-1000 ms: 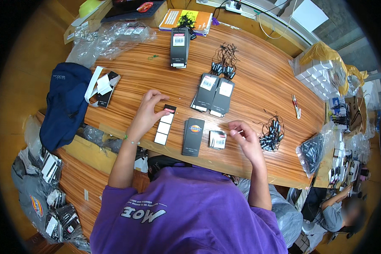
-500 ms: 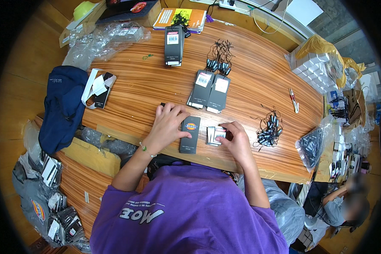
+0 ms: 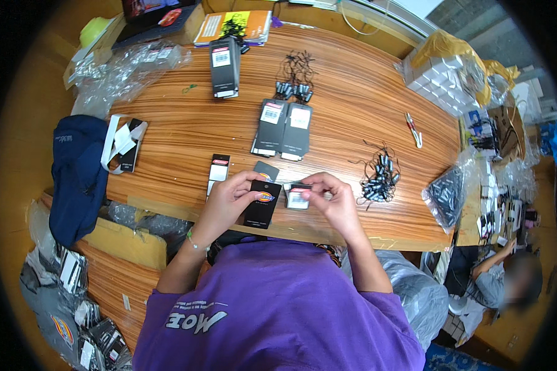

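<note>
My left hand (image 3: 231, 199) pinches the top of a black hang tag (image 3: 259, 213) with a coloured oval emblem, raised over the near part of the table. Behind it, partly covered, lies a grey hang tag (image 3: 266, 169). Just right of the black tag, my right hand (image 3: 329, 199) grips a small stack of white labels (image 3: 297, 197) between thumb and fingers. Left of my left hand lies another black tag (image 3: 219, 166) with a red mark and white patches. Farther back are two piles of grey hang tags (image 3: 283, 133) with black strings.
A taller tag stack (image 3: 224, 71) stands at the back. A tangle of black strings (image 3: 379, 176) and a red-handled cutting tool (image 3: 413, 130) lie right. White boxes (image 3: 442, 77) sit back right, a navy bag (image 3: 77, 176) hangs over the left edge. A person (image 3: 492, 278) sits far right.
My left hand has taken up a black tag and brought it right, over the grey one. My right hand now has the labels lifted. The whole view has shifted slightly.
</note>
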